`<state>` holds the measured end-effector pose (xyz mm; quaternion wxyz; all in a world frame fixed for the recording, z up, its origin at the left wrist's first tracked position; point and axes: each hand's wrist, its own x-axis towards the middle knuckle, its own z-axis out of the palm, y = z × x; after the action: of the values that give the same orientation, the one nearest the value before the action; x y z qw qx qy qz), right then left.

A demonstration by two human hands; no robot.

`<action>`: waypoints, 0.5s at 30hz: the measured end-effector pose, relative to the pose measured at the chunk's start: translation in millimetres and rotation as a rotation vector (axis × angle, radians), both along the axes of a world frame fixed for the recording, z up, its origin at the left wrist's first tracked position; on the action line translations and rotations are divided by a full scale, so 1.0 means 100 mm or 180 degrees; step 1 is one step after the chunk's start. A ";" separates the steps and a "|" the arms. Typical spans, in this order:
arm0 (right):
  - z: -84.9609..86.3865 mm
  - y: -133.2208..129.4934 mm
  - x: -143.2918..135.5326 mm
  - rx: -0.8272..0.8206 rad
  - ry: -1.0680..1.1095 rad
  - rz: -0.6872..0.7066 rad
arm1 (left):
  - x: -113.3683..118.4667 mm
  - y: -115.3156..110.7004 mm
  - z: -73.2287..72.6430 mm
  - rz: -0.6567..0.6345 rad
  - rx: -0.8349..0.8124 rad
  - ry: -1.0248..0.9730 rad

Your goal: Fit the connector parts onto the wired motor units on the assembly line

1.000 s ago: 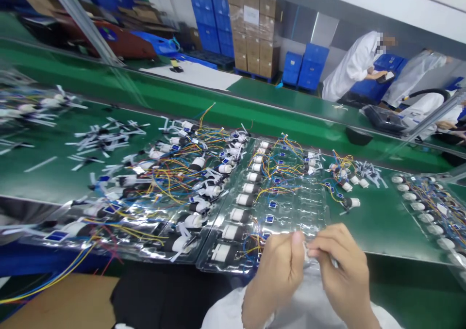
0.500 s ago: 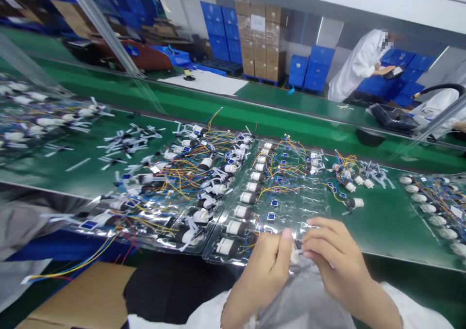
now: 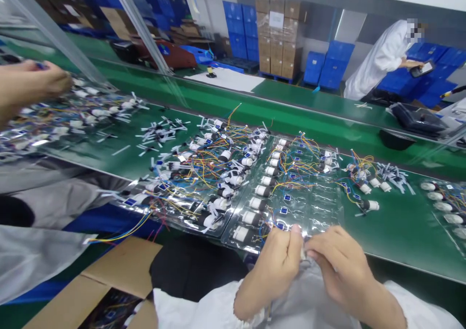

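My left hand [image 3: 278, 266] is closed, thumb against curled fingers, around a small pale part mostly hidden by the fingers. Against that same part, at the bottom centre, my right hand [image 3: 340, 263] pinches with thumb and fingertips. Just beyond my hands lies a clear plastic tray [image 3: 322, 207], with a column of white-and-black cylinders [image 3: 257, 203] on its left side and coloured wires across it. To its left, another clear tray [image 3: 174, 218] bears many wired cylinders with white strips.
White strips lie in piles on the green bench [image 3: 396, 227]. One loose cylinder [image 3: 369, 205] sits right of the tray. A co-worker's hand [image 3: 40, 79] is at the far left. An open cardboard box [image 3: 120, 266] stands below the bench edge.
The view has shifted left, so the bench appears further right. A co-worker's hand has come into view at the far left. My hands remain together, the right fingers drawn in closer.
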<state>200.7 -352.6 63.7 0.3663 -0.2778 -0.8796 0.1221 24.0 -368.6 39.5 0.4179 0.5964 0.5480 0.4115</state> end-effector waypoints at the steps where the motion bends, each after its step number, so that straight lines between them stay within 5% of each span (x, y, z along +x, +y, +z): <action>1: 0.01 0.01 0.01 -0.0111 -0.0060 0.0076 | -0.01 0.00 0.01 -0.0028 -0.0055 -0.0156; 15: -0.13 -0.06 -0.07 0.0686 -0.0059 -0.0428 | 0.02 -0.04 -0.04 0.0325 -0.0119 0.0077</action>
<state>193.5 -358.5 51.1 0.3934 -0.2962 -0.8704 -0.0005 26.3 -372.8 35.8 0.4008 0.5647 0.5902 0.4148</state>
